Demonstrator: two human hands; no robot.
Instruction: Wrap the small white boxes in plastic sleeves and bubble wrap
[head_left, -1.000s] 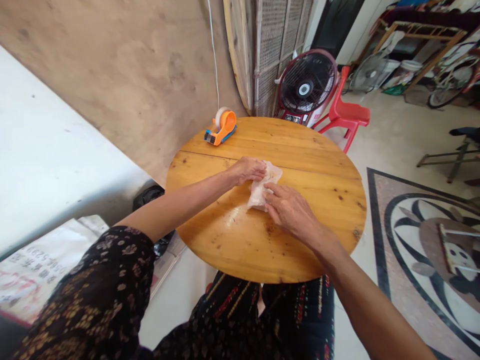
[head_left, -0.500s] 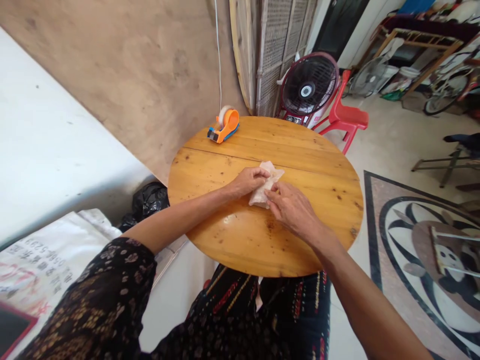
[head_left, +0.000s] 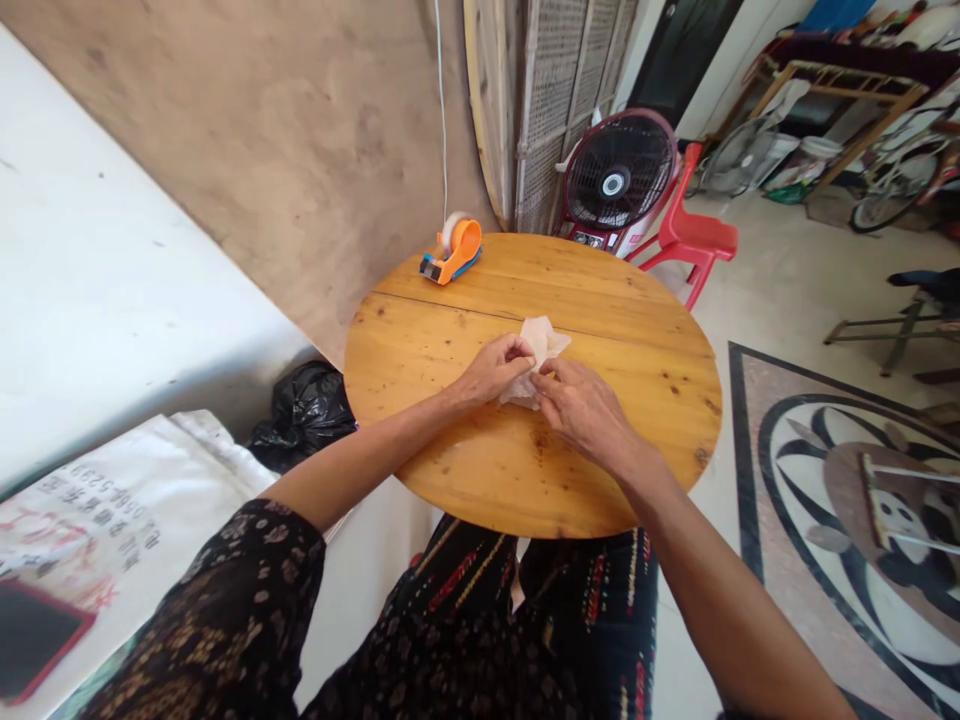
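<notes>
A crumpled piece of thin, pale pinkish paper or wrap lies on the round wooden table, near its middle. My left hand comes from the left, its thumb and fingers pinched on the sheet. From the right, my right hand pinches the same sheet with its fingers bent, close to the left fingertips. Part of the sheet is hidden under both hands. Whether anything lies inside it, I cannot tell.
An orange tape dispenser stands at the table's back left edge. Behind the table are a fan and a red chair. A black plastic bag and a white sack lie to the left.
My fingers have shifted slightly on the sheet, the left hand curling a little more. Its far end looks more spread. The view has moved a little.
</notes>
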